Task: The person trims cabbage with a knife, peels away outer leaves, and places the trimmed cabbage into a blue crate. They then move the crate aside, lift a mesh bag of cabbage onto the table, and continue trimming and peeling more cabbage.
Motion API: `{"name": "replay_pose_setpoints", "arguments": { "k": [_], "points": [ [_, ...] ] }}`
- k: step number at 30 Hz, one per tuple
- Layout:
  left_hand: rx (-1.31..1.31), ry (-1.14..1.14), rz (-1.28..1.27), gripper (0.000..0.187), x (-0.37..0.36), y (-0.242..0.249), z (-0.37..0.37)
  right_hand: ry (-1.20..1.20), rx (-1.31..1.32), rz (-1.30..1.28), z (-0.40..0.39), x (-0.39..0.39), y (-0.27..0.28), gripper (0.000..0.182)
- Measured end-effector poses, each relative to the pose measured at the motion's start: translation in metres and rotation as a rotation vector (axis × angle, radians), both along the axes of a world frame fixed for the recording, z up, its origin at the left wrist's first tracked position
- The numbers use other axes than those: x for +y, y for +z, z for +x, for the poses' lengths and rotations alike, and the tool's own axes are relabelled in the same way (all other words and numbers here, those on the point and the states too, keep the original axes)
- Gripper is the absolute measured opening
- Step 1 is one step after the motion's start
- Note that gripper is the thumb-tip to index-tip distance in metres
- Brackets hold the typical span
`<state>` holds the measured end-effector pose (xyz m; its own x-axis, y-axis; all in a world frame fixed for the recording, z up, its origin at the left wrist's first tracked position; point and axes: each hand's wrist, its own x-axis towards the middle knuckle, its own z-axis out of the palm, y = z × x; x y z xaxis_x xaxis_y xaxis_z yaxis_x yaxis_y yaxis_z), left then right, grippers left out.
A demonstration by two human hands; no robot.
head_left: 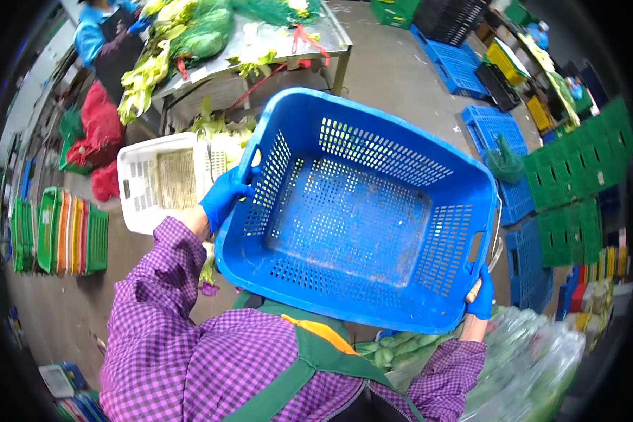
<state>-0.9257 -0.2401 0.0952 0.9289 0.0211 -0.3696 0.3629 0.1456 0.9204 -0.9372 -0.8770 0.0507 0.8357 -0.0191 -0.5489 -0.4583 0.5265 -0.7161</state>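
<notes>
Gloved L hand (226, 196) & R hand (481, 297) have fingers gripping opp. ends of blue basket (348, 225), held up in front of torso (243, 344), w/ white basket (136, 193) near L hand & counter (336, 35) farther off.

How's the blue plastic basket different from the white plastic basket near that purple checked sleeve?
The blue plastic basket is blue; the white plastic basket is white. The blue one looks bigger, though it's nearer the camera. The left hand and right hand hold the blue one; neither grips the white one. Both have open tops and holes.
</notes>
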Motion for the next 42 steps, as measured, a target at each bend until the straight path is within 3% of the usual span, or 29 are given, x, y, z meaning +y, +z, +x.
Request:
{"name": "replay_pose_setpoints", "arguments": {
  "k": [2, 8, 10, 11, 12, 15, 18, 20, 21, 22, 24, 25, 26, 28, 32, 34, 36, 37, 42],
  "points": [
    [-0.022, 0.089, -0.013, 0.056, 0.009, -0.023, -0.004, -0.178, 0.026, -0.184, 0.046, 0.025, -0.008, 0.032],
    [0.028, 0.387, 0.067, 0.05, 0.016, -0.047, 0.029, 0.138, 0.036, -0.059, 0.198, 0.065, -0.023, 0.034],
    [0.032, 0.436, 0.074, 0.047, 0.045, -0.078, 0.036, 0.192, 0.018, -0.077, 0.241, 0.101, -0.052, 0.035],
    [0.045, 0.487, 0.076, 0.045, 0.056, -0.092, 0.051, 0.096, 0.047, -0.178, 0.273, 0.121, -0.064, 0.035],
    [0.063, 0.537, 0.079, 0.042, 0.065, -0.103, 0.062, 0.244, 0.07, -0.044, 0.302, 0.128, -0.069, 0.033],
    [0.101, 0.638, 0.211, 0.036, 0.094, -0.122, 0.11, 0.324, 0.126, -0.078, 0.386, 0.178, -0.097, 0.029],
    [0.144, 0.662, 0.286, 0.037, 0.138, -0.182, 0.143, 0.38, 0.117, -0.107, 0.441, 0.231, -0.148, 0.023],
    [0.172, 0.668, 0.562, 0.056, 0.15, -0.237, 0.164, 0.409, 0.137, -0.2, 0.478, 0.261, -0.199, 0.021],
    [0.034, 0.64, 0.432, 0.076, 0.169, -0.309, 0.16, 0.462, 0.097, -0.348, 0.492, 0.278, -0.224, 0.028],
    [0.156, 0.628, 0.635, 0.091, 0.166, -0.344, 0.167, 0.463, 0.103, -0.486, 0.501, 0.297, -0.245, 0.03],
    [0.398, 0.454, 1.126, 0.097, 0.176, -0.377, 0.181, 0.354, -0.128, -0.786, 0.521, 0.311, -0.335, 0.031],
    [0.509, 0.519, 1.069, 0.099, 0.169, -0.355, 0.2, 0.47, -0.102, -0.979, 0.527, 0.314, -0.323, 0.029],
    [0.525, 0.622, 1.004, 0.09, 0.164, -0.338, 0.217, 0.497, -0.082, -0.991, 0.527, 0.312, -0.311, 0.029],
    [0.484, 0.633, 0.934, 0.084, 0.168, -0.339, 0.223, 0.445, 0.08, -0.653, 0.535, 0.309, -0.295, 0.026],
    [0.488, 0.577, 0.919, 0.086, 0.17, -0.343, 0.225, 0.432, -0.041, -0.724, 0.537, 0.304, -0.319, 0.033],
    [0.444, 0.521, 1.027, 0.097, 0.162, -0.338, 0.235, 0.447, 0.036, -0.688, 0.544, 0.315, -0.313, 0.031],
    [0.399, 0.478, 1.045, 0.102, 0.177, -0.369, 0.229, 0.522, 0.14, -0.803, 0.534, 0.323, -0.31, 0.029],
    [0.492, 0.495, 1.081, 0.103, 0.176, -0.365, 0.237, 0.381, -0.095, -0.934, 0.525, 0.327, -0.326, 0.032],
    [0.745, 0.429, 1.019, 0.113, 0.18, -0.339, 0.253, 0.536, 0.116, -0.787, 0.54, 0.311, -0.314, 0.031]
  ]
}}
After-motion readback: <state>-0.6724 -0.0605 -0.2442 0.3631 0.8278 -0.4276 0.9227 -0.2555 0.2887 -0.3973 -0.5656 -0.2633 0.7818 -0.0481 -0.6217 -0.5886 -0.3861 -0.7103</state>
